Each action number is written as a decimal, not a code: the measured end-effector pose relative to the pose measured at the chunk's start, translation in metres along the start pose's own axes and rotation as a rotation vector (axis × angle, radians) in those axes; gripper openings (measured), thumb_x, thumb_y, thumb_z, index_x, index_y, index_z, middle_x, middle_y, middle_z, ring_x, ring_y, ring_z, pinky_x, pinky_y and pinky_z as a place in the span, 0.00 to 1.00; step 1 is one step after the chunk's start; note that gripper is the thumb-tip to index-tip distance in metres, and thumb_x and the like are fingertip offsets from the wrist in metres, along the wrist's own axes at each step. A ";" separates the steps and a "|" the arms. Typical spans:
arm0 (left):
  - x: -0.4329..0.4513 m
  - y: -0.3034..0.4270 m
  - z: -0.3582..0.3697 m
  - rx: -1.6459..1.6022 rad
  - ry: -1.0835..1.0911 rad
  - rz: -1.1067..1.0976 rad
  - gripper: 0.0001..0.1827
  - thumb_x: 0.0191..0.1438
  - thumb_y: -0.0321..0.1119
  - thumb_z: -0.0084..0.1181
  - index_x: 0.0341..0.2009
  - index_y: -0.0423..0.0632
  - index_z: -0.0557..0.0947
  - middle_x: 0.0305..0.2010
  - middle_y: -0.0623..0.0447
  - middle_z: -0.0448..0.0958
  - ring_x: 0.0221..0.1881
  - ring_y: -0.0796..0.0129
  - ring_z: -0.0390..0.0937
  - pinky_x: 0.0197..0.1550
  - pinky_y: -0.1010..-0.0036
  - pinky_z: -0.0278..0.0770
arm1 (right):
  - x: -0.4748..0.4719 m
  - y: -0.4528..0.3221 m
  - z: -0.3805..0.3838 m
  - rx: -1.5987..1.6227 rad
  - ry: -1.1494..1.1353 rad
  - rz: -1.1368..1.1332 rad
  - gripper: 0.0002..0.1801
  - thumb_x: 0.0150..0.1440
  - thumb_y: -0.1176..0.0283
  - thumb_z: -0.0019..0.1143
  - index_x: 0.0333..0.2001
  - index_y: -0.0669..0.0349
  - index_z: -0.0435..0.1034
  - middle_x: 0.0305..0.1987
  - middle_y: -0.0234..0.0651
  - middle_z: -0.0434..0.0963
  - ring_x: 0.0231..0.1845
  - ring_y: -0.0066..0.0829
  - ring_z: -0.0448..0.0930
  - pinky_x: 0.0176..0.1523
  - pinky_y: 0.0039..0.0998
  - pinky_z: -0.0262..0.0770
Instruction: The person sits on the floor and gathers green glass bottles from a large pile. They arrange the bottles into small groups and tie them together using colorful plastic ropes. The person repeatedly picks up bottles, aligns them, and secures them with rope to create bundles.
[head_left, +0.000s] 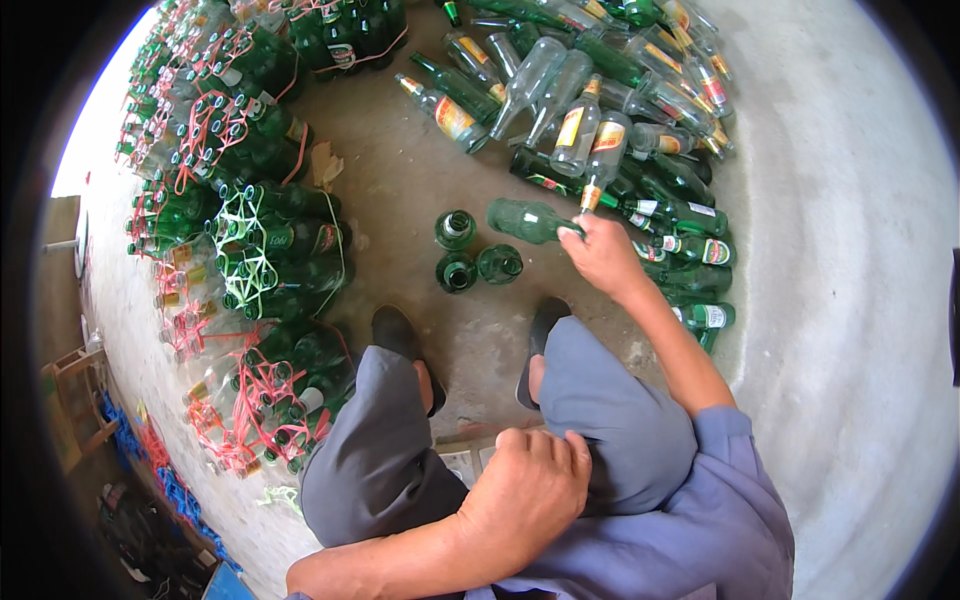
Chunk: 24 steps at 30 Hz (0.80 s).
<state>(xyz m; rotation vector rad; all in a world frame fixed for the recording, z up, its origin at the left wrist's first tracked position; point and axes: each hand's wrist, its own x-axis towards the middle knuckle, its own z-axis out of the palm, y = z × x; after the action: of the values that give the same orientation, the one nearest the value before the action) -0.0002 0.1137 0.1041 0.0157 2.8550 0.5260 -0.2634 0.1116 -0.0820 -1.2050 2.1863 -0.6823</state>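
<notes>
My right hand (604, 251) grips a green glass bottle (525, 220) by its neck. The bottle is tilted over, its base pointing left. Close by on the concrete floor, three green bottles stand upright in a tight cluster: one at the back (455, 229), one at the front left (456, 273) and one at the right (500, 265). My left hand (529, 476) rests near my right thigh, fingers curled in; no object shows in it, though its palm side is hidden.
Loose clear and green bottles (555, 82) lie piled at the back right against a pale wall (825, 225). On my left stand bottle bundles tied with pink twine (217, 127) and one with light green twine (251, 247). Torn cardboard (325, 165) lies beside them.
</notes>
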 end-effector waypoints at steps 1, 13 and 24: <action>0.000 0.000 0.000 -0.003 0.001 0.000 0.19 0.47 0.34 0.54 0.44 0.38 0.78 0.25 0.55 0.72 0.28 0.69 0.71 0.30 0.73 0.66 | 0.010 -0.006 0.006 -0.035 -0.009 -0.009 0.18 0.55 0.63 0.55 0.27 0.72 0.71 0.21 0.58 0.73 0.25 0.57 0.75 0.34 0.47 0.73; -0.004 -0.003 0.001 0.019 0.024 0.024 0.21 0.46 0.35 0.53 0.45 0.37 0.78 0.23 0.56 0.71 0.27 0.70 0.69 0.27 0.74 0.62 | 0.052 -0.038 0.043 -0.276 -0.126 -0.092 0.22 0.49 0.56 0.58 0.28 0.69 0.75 0.28 0.55 0.78 0.33 0.55 0.80 0.42 0.46 0.76; -0.005 -0.003 0.000 0.020 0.007 0.034 0.21 0.46 0.35 0.53 0.45 0.37 0.78 0.23 0.56 0.70 0.26 0.70 0.68 0.27 0.74 0.60 | 0.039 -0.006 0.044 0.190 -0.263 -0.007 0.24 0.49 0.63 0.57 0.46 0.69 0.74 0.36 0.53 0.80 0.40 0.46 0.81 0.46 0.36 0.76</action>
<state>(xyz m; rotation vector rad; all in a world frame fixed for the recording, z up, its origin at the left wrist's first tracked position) 0.0043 0.1108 0.1045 0.0659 2.8719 0.5050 -0.2474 0.0676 -0.1184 -1.1349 1.8584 -0.6762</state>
